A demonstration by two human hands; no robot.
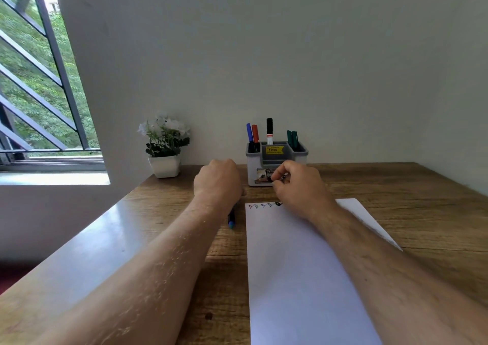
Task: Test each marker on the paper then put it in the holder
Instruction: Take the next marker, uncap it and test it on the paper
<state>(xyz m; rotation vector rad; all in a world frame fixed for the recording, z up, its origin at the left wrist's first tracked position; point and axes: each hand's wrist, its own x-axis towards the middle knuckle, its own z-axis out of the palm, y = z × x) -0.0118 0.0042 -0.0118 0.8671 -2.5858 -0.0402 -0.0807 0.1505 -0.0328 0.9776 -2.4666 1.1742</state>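
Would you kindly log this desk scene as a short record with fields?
holder: grey, at the wall, holding blue, red, black and green markers
paper: white, small test marks along its far edge
left hand: fist, a marker showing beneath it
right hand: fingers pinching something small, unclear what
plant: white pot, left of holder

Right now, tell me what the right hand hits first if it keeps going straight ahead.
Most likely the grey marker holder: the right hand sits just in front of its lower face, fingers curled toward it. Depth is unclear, so they may already touch.
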